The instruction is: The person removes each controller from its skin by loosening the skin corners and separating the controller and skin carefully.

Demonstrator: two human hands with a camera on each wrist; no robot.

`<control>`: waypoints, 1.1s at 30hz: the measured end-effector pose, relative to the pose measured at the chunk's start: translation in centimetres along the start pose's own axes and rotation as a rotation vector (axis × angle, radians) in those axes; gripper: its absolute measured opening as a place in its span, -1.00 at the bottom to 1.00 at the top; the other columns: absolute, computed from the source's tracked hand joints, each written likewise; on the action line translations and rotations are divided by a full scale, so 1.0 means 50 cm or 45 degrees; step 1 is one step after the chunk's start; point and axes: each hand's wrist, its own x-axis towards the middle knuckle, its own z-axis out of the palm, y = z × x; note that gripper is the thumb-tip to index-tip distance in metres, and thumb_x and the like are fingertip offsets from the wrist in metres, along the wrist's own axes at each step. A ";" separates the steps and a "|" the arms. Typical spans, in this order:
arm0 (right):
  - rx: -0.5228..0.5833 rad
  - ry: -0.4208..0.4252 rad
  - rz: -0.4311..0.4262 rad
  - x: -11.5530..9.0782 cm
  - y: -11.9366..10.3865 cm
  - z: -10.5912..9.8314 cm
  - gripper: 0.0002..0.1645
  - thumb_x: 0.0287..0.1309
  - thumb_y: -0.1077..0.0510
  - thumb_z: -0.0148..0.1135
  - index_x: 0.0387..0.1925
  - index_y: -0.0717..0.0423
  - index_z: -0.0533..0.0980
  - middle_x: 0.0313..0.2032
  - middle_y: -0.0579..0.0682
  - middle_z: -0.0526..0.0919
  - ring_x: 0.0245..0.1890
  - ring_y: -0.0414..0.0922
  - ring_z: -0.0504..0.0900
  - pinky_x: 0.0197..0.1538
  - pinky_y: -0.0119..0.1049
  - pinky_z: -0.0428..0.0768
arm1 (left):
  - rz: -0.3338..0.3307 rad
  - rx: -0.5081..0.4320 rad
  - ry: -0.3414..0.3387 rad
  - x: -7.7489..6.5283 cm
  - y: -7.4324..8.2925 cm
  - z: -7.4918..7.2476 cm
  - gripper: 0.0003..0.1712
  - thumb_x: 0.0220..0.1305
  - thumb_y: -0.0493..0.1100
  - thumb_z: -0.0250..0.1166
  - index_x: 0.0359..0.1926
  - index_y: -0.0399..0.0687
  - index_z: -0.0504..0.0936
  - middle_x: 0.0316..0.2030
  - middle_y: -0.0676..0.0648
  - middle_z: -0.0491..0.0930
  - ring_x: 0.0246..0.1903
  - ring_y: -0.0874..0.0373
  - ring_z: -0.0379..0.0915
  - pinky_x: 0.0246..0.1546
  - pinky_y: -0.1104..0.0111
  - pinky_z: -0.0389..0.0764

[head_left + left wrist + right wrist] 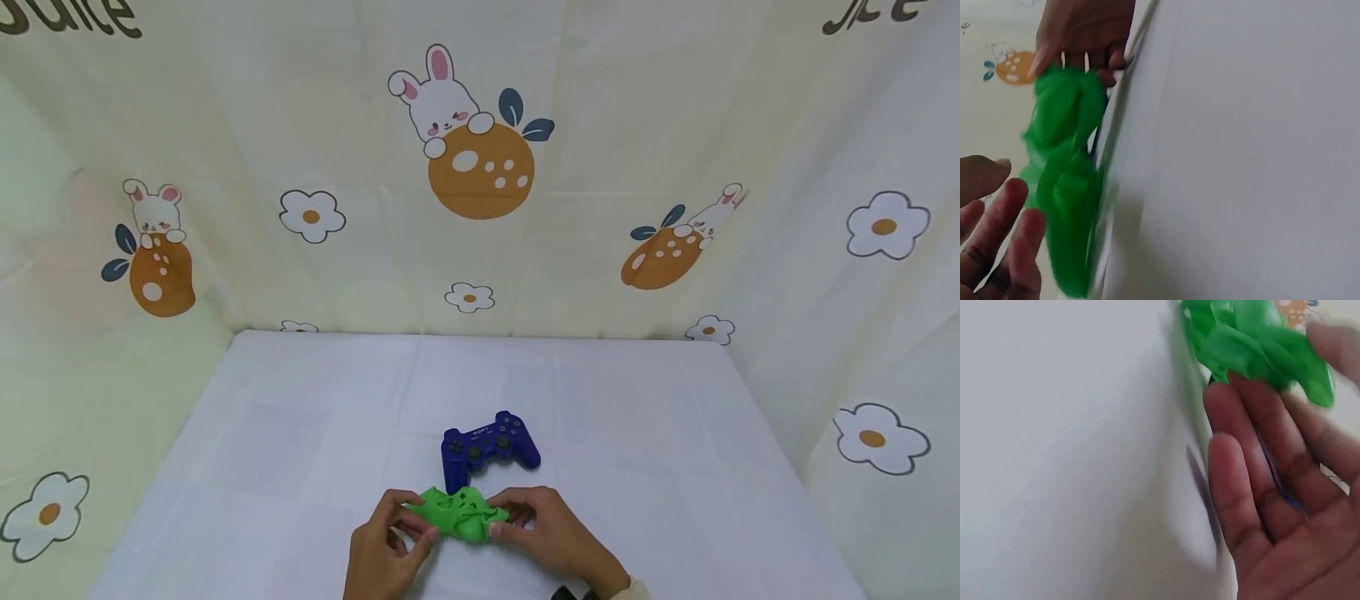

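Both hands are at a crumpled green controller cover, soft and rubbery with small holes, near the front of the table. My left hand holds its left end between thumb and fingers, and in the left wrist view the fingertips lie at its edge. With thumb and index finger, my right hand pinches the other end. Its remaining fingers extend beneath the cover. Just beyond the cover lies a dark blue game controller, buttons and sticks up, its left grip close to the green.
A white cloth covers the table. Behind and at both sides hangs a cream curtain printed with rabbits, oranges and flowers. A small dark object shows beside the right wrist at the bottom edge.
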 end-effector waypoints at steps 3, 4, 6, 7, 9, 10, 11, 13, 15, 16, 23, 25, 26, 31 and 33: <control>0.088 0.058 0.063 0.009 0.006 0.000 -0.66 0.37 -0.07 0.42 0.09 -0.08 0.73 -0.16 -0.13 0.81 -0.27 -0.32 0.70 -0.18 -0.37 0.68 | 0.034 -0.016 -0.034 -0.006 0.006 0.016 -0.45 0.03 -0.29 0.67 -0.04 0.15 0.58 -0.47 0.29 0.71 -0.53 0.47 0.52 -0.61 0.49 0.52; 0.122 0.074 0.081 0.011 0.008 0.000 -0.67 0.37 -0.06 0.42 0.08 -0.07 0.71 -0.19 -0.12 0.82 -0.28 -0.30 0.72 -0.18 -0.37 0.68 | 0.043 -0.020 -0.049 -0.007 0.007 0.021 -0.45 0.03 -0.27 0.68 -0.05 0.16 0.57 -0.46 0.30 0.72 -0.53 0.46 0.51 -0.61 0.51 0.51; 0.189 0.093 0.102 0.015 0.009 0.000 -0.69 0.38 -0.02 0.42 0.06 0.00 0.68 -0.24 -0.07 0.83 -0.29 -0.25 0.77 -0.19 -0.38 0.68 | 0.075 -0.014 -0.061 -0.010 0.009 0.034 -0.46 0.02 -0.23 0.70 -0.08 0.16 0.57 -0.45 0.29 0.74 -0.54 0.44 0.51 -0.61 0.54 0.48; 0.223 0.099 0.112 0.016 0.009 0.000 -0.69 0.38 0.00 0.42 0.04 0.03 0.66 -0.27 -0.04 0.83 -0.30 -0.24 0.78 -0.19 -0.39 0.68 | 0.095 -0.004 -0.054 -0.011 0.010 0.041 -0.46 0.02 -0.22 0.71 -0.08 0.17 0.56 -0.44 0.28 0.74 -0.53 0.42 0.51 -0.61 0.57 0.46; 0.276 0.113 0.114 0.018 0.007 0.000 -0.70 0.37 0.03 0.43 -0.01 0.10 0.61 -0.33 0.03 0.84 -0.32 -0.23 0.79 -0.19 -0.40 0.66 | 0.138 0.020 -0.015 -0.012 0.011 0.054 -0.45 -0.01 -0.19 0.73 -0.11 0.19 0.56 -0.43 0.29 0.74 -0.51 0.40 0.51 -0.59 0.60 0.44; 0.293 0.115 0.106 0.018 0.006 0.000 -0.70 0.37 0.04 0.43 -0.03 0.14 0.60 -0.33 0.06 0.84 -0.31 -0.23 0.79 -0.19 -0.40 0.66 | 0.158 0.037 0.015 -0.013 0.012 0.059 -0.44 -0.03 -0.18 0.74 -0.12 0.19 0.56 -0.43 0.29 0.74 -0.50 0.39 0.52 -0.59 0.62 0.43; 0.307 0.112 0.097 0.018 0.005 0.000 -0.70 0.37 0.05 0.43 -0.05 0.17 0.60 -0.32 0.08 0.84 -0.31 -0.23 0.79 -0.20 -0.40 0.66 | 0.181 0.055 0.048 -0.013 0.012 0.065 -0.43 -0.05 -0.17 0.75 -0.12 0.18 0.56 -0.43 0.28 0.74 -0.49 0.38 0.52 -0.58 0.63 0.42; 0.325 0.104 0.072 0.018 0.005 0.000 -0.73 0.36 0.07 0.43 -0.09 0.18 0.62 -0.30 0.10 0.85 -0.31 -0.25 0.79 -0.21 -0.40 0.67 | 0.200 0.079 0.109 -0.013 0.014 0.073 -0.41 -0.10 -0.16 0.77 -0.13 0.19 0.57 -0.43 0.29 0.72 -0.48 0.39 0.52 -0.55 0.65 0.42; 0.339 0.093 0.043 0.018 0.008 0.001 -0.76 0.34 0.08 0.44 -0.12 0.17 0.65 -0.29 0.12 0.85 -0.31 -0.25 0.79 -0.22 -0.40 0.68 | 0.218 0.097 0.157 -0.013 0.015 0.079 -0.40 -0.13 -0.16 0.78 -0.13 0.17 0.58 -0.43 0.30 0.71 -0.47 0.39 0.52 -0.53 0.65 0.41; 0.346 0.088 0.026 0.018 0.009 0.001 -0.77 0.33 0.09 0.44 -0.13 0.17 0.67 -0.27 0.13 0.85 -0.31 -0.26 0.79 -0.21 -0.39 0.69 | 0.224 0.100 0.179 -0.013 0.015 0.082 -0.39 -0.14 -0.16 0.79 -0.13 0.16 0.58 -0.43 0.30 0.71 -0.47 0.39 0.51 -0.52 0.65 0.41; 0.373 0.056 -0.064 0.015 0.017 0.004 -0.77 0.31 0.16 0.44 -0.06 0.18 0.70 -0.17 0.20 0.78 -0.25 -0.28 0.74 -0.13 -0.36 0.74 | 0.177 0.139 0.304 -0.018 0.019 0.093 -0.43 -0.10 -0.15 0.76 -0.14 0.09 0.57 -0.47 0.31 0.70 -0.53 0.52 0.49 -0.53 0.67 0.39; 0.358 0.049 -0.065 0.014 0.017 0.004 -0.77 0.32 0.14 0.44 -0.05 0.15 0.70 -0.16 0.16 0.78 -0.24 -0.28 0.73 -0.12 -0.35 0.74 | 0.148 0.133 0.305 -0.020 0.021 0.094 -0.42 -0.10 -0.18 0.75 -0.13 0.08 0.55 -0.45 0.28 0.70 -0.53 0.52 0.50 -0.54 0.65 0.41; 0.351 0.044 -0.061 0.014 0.017 0.004 -0.77 0.32 0.13 0.44 -0.05 0.13 0.71 -0.16 0.13 0.78 -0.24 -0.28 0.73 -0.12 -0.35 0.74 | 0.134 0.126 0.302 -0.021 0.022 0.094 -0.40 -0.12 -0.19 0.75 -0.13 0.08 0.55 -0.44 0.26 0.70 -0.53 0.51 0.51 -0.54 0.65 0.42; 0.291 0.024 -0.042 0.010 0.018 0.003 -0.79 0.31 0.08 0.45 -0.06 0.03 0.72 -0.18 0.02 0.80 -0.24 -0.27 0.73 -0.12 -0.33 0.73 | 0.065 0.115 0.255 -0.024 0.028 0.093 -0.40 -0.14 -0.26 0.75 -0.14 0.09 0.56 -0.41 0.24 0.71 -0.54 0.51 0.52 -0.56 0.61 0.44; 0.269 0.028 -0.033 0.010 0.020 0.002 -0.80 0.30 0.07 0.46 -0.07 -0.01 0.73 -0.18 -0.01 0.80 -0.24 -0.27 0.73 -0.11 -0.33 0.73 | 0.035 0.112 0.224 -0.026 0.031 0.093 -0.42 -0.10 -0.31 0.73 -0.15 0.10 0.56 -0.43 0.24 0.72 -0.54 0.53 0.49 -0.56 0.59 0.45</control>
